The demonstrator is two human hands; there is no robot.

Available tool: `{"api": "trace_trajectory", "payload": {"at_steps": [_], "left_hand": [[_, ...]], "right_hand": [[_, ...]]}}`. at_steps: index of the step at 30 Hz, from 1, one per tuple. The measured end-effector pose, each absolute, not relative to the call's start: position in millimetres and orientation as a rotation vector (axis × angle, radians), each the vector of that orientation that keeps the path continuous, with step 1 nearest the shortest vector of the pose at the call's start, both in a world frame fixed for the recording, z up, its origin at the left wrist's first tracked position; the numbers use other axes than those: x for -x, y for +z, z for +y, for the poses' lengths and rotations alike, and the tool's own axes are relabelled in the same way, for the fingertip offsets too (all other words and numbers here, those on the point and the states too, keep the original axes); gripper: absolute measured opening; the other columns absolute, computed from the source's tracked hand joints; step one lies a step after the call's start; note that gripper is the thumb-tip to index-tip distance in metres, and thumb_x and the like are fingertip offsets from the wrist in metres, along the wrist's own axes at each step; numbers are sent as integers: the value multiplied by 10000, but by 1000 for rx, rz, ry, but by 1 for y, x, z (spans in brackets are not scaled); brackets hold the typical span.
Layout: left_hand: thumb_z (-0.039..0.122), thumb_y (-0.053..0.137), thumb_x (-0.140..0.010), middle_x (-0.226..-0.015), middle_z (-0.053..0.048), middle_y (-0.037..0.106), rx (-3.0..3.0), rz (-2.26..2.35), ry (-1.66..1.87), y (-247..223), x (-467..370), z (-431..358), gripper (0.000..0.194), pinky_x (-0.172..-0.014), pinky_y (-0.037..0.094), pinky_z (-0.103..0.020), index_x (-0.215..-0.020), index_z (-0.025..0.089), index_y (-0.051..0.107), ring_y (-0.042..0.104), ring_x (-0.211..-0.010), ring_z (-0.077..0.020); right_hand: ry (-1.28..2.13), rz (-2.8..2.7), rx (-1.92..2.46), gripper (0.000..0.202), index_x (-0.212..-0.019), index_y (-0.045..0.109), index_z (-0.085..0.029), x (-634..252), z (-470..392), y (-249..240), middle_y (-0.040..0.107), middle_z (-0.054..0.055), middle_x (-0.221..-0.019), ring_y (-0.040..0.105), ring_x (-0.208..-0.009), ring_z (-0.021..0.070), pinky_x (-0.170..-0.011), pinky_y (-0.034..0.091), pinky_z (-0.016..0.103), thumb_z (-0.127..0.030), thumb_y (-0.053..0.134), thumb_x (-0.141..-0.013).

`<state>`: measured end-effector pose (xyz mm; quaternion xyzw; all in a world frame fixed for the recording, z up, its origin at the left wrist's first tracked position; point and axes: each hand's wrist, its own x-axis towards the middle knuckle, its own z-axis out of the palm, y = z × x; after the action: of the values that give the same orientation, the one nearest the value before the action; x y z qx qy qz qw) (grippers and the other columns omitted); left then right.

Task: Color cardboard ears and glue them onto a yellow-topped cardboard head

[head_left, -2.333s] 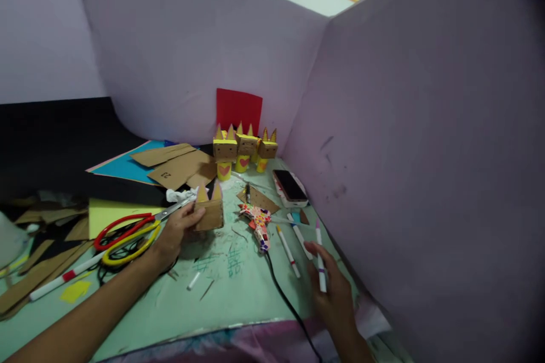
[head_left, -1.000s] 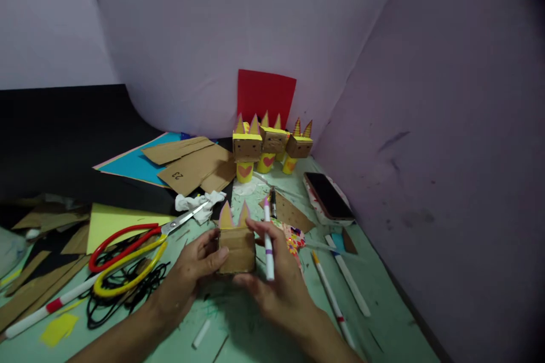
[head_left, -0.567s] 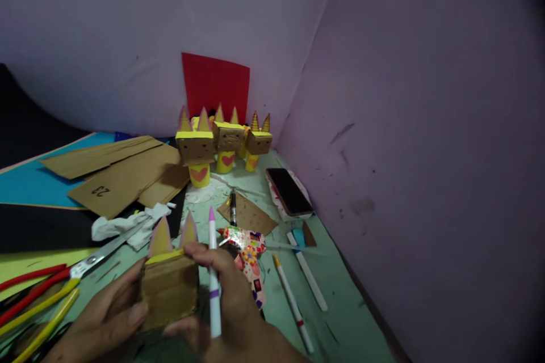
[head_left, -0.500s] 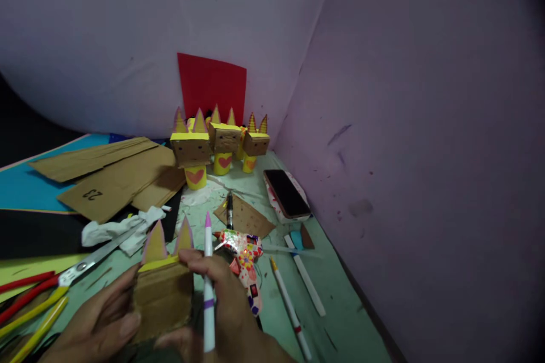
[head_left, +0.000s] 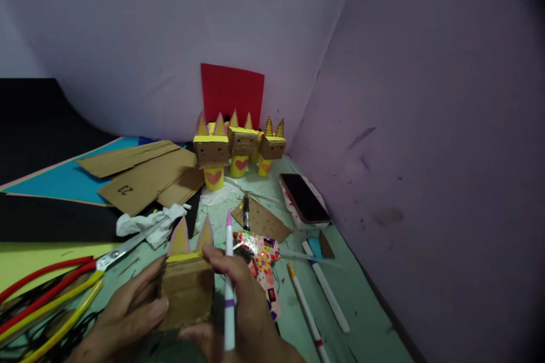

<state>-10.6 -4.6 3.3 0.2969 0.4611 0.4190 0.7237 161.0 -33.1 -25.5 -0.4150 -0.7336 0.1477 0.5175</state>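
Between my two hands is a small cardboard box [head_left: 187, 293] with a yellow top edge and two pointed ears outlined in pink. My left hand [head_left: 128, 313] grips its left side, thumb on the front face. With my right hand [head_left: 249, 309] I hold the box's right side, fingers at the upper corner and below. A white marker [head_left: 229, 295] with a pink tip stands upright in that same hand. Just right of it lies a flower-patterned glue gun [head_left: 263, 264].
Three similar eared figures [head_left: 212, 153] stand at the back before a red sheet [head_left: 232, 93]. Scissors [head_left: 114, 255], tissue [head_left: 147, 224] and cardboard pieces [head_left: 136, 181] lie left. On the right are a phone [head_left: 304, 197], an orange-tipped marker [head_left: 307, 309] and a white stick [head_left: 330, 295].
The view has turned left, so everything appears farther right. Both hands keep their hold on the box, and the marker remains in my right hand.
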Motion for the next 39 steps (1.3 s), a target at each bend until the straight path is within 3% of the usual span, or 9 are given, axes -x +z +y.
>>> {"api": "trace_trajectory", "payload": {"at_steps": [5,9,13,21,26,29,31,35,39], "left_hand": [[340,789,-531,-1093,-93,693,-708,877,926,15,3,-7,655,-905,504,-432,-1151,225,614,526,-1154,-391],[301,799,-533,-1080,-128,692,-731,822,889,15,5,-3,670,-844,526,-422,-1167,187,613,567,-1090,-403],[325,766,-607,-1128,-125,671,-719,774,835,12,8,-3,667,-790,541,-411,-1236,230,563,588,-1067,-383],[272,763,-617,-1172,-123,648,-739,753,836,14,5,-4,641,-844,521,-397,-1223,215,562,580,-1093,-349],[273,758,-624,-1176,-90,658,-696,834,824,15,5,-2,679,-856,527,-371,-1259,220,525,593,-1083,-328],[285,742,-654,-1187,-44,658,-626,887,807,15,7,2,721,-842,541,-329,-1315,253,455,591,-1094,-296],[277,762,-631,-1167,-32,672,-591,931,801,14,8,4,775,-800,560,-291,-1332,253,433,605,-1074,-284],[247,801,-576,-1103,-31,704,-531,993,829,14,9,3,881,-684,594,-257,-1360,247,398,634,-1021,-284],[195,799,-560,-1078,-33,713,-510,998,915,18,6,2,887,-671,608,-280,-1356,233,410,638,-1010,-298]], "right_hand": [[380,-1713,1025,761,-1384,227,-334,-159,-36,-26,522,69,-1309,535,-1169,289,-936,489,414,-438,650,-759],[396,-1750,1033,785,-1392,232,-304,-161,-37,-24,504,98,-1324,516,-1185,304,-939,479,423,-355,677,-748],[439,-1753,1035,776,-1382,237,-313,-162,-38,-20,494,96,-1336,502,-1196,312,-956,459,457,-330,680,-746],[457,-1785,1022,681,-1390,239,-267,-159,-38,-16,489,112,-1335,483,-1215,294,-993,427,442,-322,599,-815],[439,-1790,1087,723,-1372,274,-267,-171,-37,-1,514,98,-1309,533,-1158,267,-960,459,397,-347,663,-768],[369,-1754,1284,477,-1294,394,-276,-208,-50,16,579,75,-1233,590,-1080,214,-904,495,356,-201,543,-847],[213,-1744,1465,387,-1219,470,-285,-244,-66,23,592,65,-1223,562,-1131,215,-938,470,382,-143,495,-859],[111,-1864,1822,516,-1245,511,-287,-308,-103,18,554,72,-1292,532,-1175,252,-966,447,485,-65,466,-781],[55,-1908,1997,671,-1357,423,-274,-337,-123,-1,524,92,-1344,496,-1220,265,-989,421,537,-15,402,-739]]}}
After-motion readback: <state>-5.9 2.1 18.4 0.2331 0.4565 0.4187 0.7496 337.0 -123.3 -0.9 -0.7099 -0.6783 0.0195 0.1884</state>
